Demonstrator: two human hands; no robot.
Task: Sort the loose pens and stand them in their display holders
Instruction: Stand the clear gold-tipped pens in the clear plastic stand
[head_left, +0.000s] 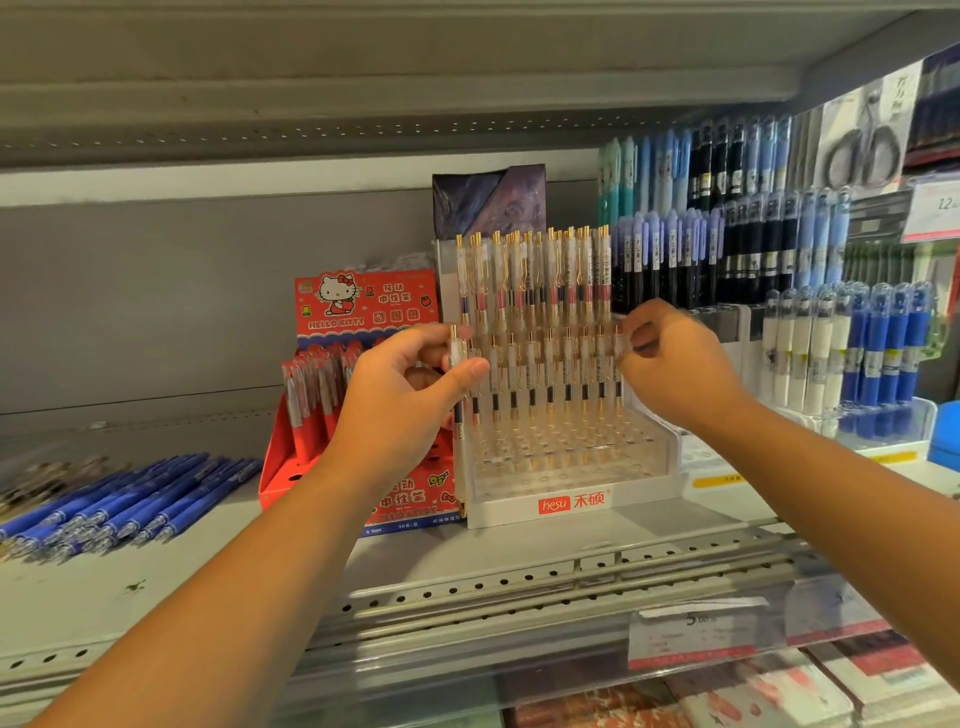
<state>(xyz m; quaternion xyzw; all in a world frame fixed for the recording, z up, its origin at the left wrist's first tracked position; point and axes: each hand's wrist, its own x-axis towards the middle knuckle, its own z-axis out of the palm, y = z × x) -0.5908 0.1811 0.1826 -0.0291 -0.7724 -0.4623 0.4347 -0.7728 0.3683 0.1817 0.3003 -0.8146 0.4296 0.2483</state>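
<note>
Grey shelf (467, 566) carries everything. Hanging pen racks (727, 234) at 2 o'clock. Loose blue pens (130, 499) piled at 8 o'clock. Red pen box (363, 306) at 9 o'clock of clear holder (571, 467), touching it. Holder centre, two rows of white-gold pens upright. Left hand (410, 395): fingers curled, thumb across, gripping upright pen (459, 436) at holder's left edge. Right hand (670, 364): fingertips pinching top of end pen (618, 364), lower row, 3 o'clock side.

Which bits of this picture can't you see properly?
All in the head view:
- The left hand covers the middle of the pen it grips, and part of the red box.
- The right hand: its fingertips are blurred, so a pinch cannot be told.
- The blue pens are cut off by the left edge.
- The price tag: its print is blurred behind clear plastic.
</note>
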